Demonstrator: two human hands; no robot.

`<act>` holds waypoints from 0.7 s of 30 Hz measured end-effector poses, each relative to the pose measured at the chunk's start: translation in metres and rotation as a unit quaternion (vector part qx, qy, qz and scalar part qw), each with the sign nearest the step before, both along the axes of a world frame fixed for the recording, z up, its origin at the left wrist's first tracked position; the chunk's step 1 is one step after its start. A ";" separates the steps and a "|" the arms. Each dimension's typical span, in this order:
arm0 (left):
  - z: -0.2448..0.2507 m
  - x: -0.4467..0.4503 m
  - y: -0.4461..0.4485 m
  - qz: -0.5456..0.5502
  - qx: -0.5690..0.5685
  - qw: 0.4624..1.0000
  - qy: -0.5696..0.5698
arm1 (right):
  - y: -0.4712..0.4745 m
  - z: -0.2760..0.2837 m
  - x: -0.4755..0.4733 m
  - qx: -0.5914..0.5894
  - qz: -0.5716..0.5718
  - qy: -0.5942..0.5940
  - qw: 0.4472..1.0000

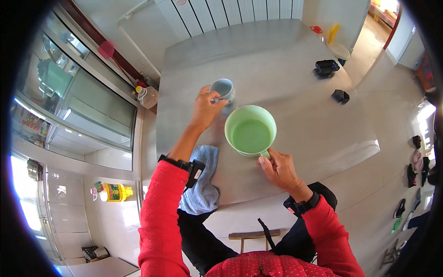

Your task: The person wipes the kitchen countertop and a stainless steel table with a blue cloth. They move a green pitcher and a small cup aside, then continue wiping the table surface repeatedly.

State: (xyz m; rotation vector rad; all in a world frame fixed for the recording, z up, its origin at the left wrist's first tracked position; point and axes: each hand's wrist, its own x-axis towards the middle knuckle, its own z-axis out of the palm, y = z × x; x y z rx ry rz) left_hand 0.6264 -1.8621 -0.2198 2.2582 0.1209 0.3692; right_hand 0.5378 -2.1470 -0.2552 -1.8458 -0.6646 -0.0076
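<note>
My left hand (207, 107) grips a small pale-blue patterned cup (223, 88) by its near left side, thumb and fingers around the rim. The cup's mouth faces up and its inside looks bare. To the right and nearer me is a large light-green mug (251, 131), also mouth up. My right hand (278, 168) holds this mug by the handle on its near side. Its inner floor is a deeper green; whether liquid covers it I cannot tell. A blue towel (202, 180) hangs over the near table edge, beneath my left wrist.
Both cups are over a grey table (197, 59). Two black objects (327, 67) (341, 96) lie near its right edge. A plastic jug (147, 97) stands beyond the left edge, by the glass sliding door (104, 114). On the floor at left is a yellow oil bottle (116, 192).
</note>
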 end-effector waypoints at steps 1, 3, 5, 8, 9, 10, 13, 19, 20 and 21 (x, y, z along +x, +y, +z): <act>0.008 -0.008 0.000 0.013 -0.014 1.000 0.002 | 0.000 0.000 0.000 0.000 0.001 0.011 1.000; 0.027 -0.027 -0.002 -0.010 -0.047 0.997 -0.052 | 0.001 0.000 -0.001 0.001 0.002 0.020 1.000; 0.048 -0.049 -0.010 -0.030 -0.048 0.995 -0.077 | 0.001 0.001 -0.001 0.005 0.002 0.027 1.000; 0.073 -0.080 -0.029 -0.077 -0.003 0.994 -0.077 | 0.002 0.002 -0.001 0.010 -0.002 0.008 1.000; 0.076 -0.089 -0.038 -0.097 0.004 0.993 -0.065 | 0.001 0.002 -0.001 0.004 -0.006 -0.002 1.000; 0.077 -0.096 -0.046 -0.129 0.009 0.988 -0.079 | 0.002 0.002 -0.001 -0.002 -0.006 -0.001 1.000; 0.072 -0.106 -0.067 -0.120 0.117 0.984 -0.065 | 0.002 0.003 -0.002 -0.001 -0.012 -0.011 1.000; 0.059 -0.109 -0.079 -0.147 0.257 0.955 -0.019 | 0.001 0.006 -0.004 -0.012 -0.010 -0.021 1.000; 0.058 -0.109 -0.079 -0.143 0.267 0.953 -0.012 | 0.001 0.007 -0.004 -0.011 -0.009 -0.012 1.000; 0.058 -0.109 -0.080 -0.138 0.278 0.951 0.005 | 0.001 0.007 -0.004 -0.012 -0.014 -0.021 1.000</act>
